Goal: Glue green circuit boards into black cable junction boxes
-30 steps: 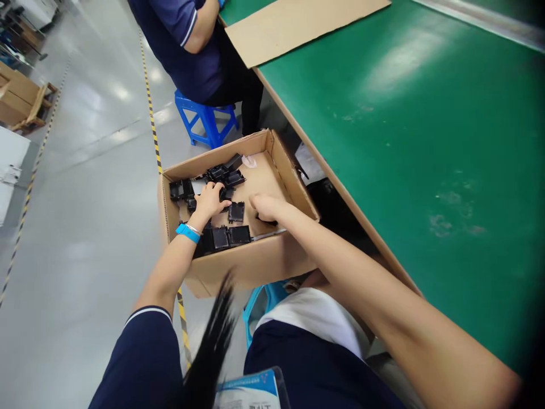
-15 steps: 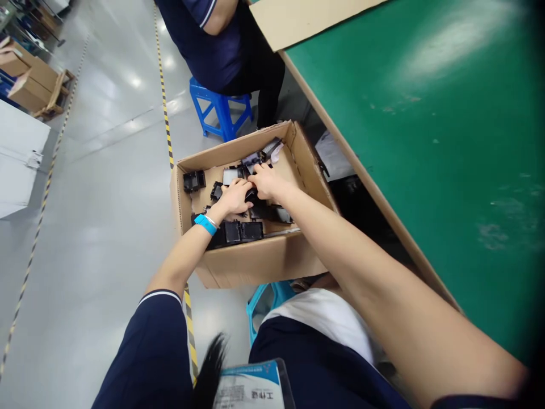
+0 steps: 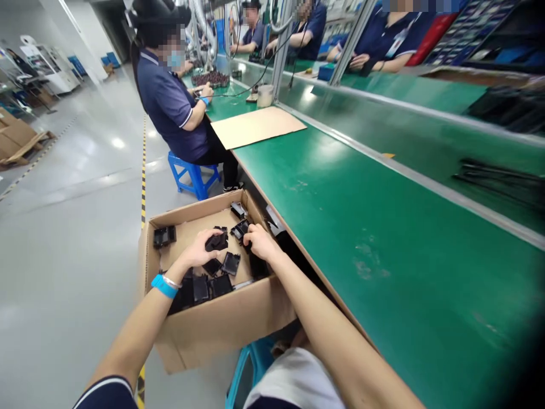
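Note:
Both my hands are inside an open cardboard box point(image 3: 221, 335) that holds several black plastic housings. My left hand point(image 3: 200, 250), with a blue wristband, has its thumb and fingers curved around black plastic housings point(image 3: 218, 241). My right hand point(image 3: 261, 243) is closed at the box's right side, fingertips bent down at another black housing point(image 3: 240, 229); what lies under them is partly hidden. Between the hands a square black housing point(image 3: 231, 263) lies on the box floor. More housings point(image 3: 201, 288) are lined along the near wall, and one housing point(image 3: 164, 236) sits in the far left corner.
A green worktable point(image 3: 315, 187) runs along the right, with a cardboard sheet point(image 3: 259, 126) on it. Ahead, a co-worker point(image 3: 170, 108) sits on a blue stool point(image 3: 191, 176). Other people work across the table. A light-blue stool point(image 3: 244, 369) is below me.
My view has tilted up, bringing the table and co-workers into sight. My hands have moved apart; the left now has housings in its grasp, the right is nearer the box's right wall.

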A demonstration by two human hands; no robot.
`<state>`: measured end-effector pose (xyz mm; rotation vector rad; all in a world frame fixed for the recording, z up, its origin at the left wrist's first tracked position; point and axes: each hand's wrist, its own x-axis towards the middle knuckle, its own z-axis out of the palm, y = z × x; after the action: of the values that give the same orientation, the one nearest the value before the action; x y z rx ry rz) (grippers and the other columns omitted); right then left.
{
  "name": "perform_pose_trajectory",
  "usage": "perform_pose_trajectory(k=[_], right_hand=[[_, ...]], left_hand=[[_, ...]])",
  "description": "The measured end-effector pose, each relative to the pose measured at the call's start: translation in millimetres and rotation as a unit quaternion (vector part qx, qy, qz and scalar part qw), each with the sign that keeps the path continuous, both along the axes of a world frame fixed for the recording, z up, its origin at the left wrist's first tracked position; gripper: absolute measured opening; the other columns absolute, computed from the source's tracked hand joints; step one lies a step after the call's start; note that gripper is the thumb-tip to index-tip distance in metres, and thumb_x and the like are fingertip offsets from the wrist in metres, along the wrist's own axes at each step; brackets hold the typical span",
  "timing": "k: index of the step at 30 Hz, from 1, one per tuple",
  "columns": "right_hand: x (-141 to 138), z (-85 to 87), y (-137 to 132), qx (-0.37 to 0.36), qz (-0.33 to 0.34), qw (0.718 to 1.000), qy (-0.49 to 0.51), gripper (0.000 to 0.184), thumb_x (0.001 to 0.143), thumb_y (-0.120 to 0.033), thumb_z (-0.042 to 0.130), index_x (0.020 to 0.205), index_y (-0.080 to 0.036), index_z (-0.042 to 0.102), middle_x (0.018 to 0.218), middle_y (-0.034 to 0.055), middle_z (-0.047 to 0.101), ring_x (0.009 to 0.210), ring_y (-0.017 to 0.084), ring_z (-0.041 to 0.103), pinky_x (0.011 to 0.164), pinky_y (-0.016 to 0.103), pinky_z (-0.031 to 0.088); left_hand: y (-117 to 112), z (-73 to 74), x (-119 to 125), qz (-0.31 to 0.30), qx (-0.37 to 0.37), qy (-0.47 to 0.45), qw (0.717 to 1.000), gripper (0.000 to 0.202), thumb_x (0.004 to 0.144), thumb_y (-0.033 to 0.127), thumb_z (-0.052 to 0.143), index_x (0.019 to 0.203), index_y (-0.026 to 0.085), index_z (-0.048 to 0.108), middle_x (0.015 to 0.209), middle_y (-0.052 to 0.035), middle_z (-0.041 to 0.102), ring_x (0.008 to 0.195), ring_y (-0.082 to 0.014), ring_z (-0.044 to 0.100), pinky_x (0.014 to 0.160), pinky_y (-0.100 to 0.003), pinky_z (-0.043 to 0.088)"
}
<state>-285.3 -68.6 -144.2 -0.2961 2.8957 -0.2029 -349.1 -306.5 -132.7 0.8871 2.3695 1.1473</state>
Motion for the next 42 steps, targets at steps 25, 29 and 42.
perform_pose_trajectory(k=[25, 29, 42], right_hand=[[26.4, 93.5, -2.2, -0.088, 0.086, 0.986, 0.11, 0.008, 0.082, -0.017, 0.057, 0.083, -0.015, 0.065, 0.102, 0.011, 0.051, 0.096, 0.022, 0.048, 0.074, 0.031, 0.041], [88.4, 139.5, 30.9, -0.085, 0.094, 0.981, 0.144, 0.014, 0.079, -0.01, 0.053, 0.085, -0.016, 0.064, 0.102, 0.0102, 0.05, 0.094, 0.021, 0.045, 0.071, 0.029, 0.039], [430.5, 153.2, 144.6, 0.074, -0.432, 0.892, 0.115, 0.025, 0.075, 0.003, 0.046, 0.083, -0.014, 0.062, 0.1, 0.0125, 0.051, 0.098, 0.025, 0.047, 0.077, 0.035, 0.043]], left_hand=[[-30.8, 0.0, 18.6, 0.243, 0.336, -0.326, 0.85, 0.048, 0.058, 0.035, 0.082, 0.1, 0.02, 0.064, 0.094, -0.0098, 0.071, 0.09, -0.0323, 0.068, 0.071, -0.044, 0.057], [-24.6, 18.6, 23.3, 0.257, 0.334, -0.289, 0.859, 0.047, 0.055, 0.034, 0.083, 0.098, 0.024, 0.065, 0.091, -0.0027, 0.071, 0.091, -0.0267, 0.069, 0.074, -0.035, 0.057], [259.0, 116.3, 159.0, -0.4, 0.078, -0.066, 0.911, 0.053, 0.071, 0.047, 0.071, 0.118, 0.027, 0.06, 0.121, -0.0034, 0.063, 0.112, -0.0287, 0.056, 0.098, -0.036, 0.042]])
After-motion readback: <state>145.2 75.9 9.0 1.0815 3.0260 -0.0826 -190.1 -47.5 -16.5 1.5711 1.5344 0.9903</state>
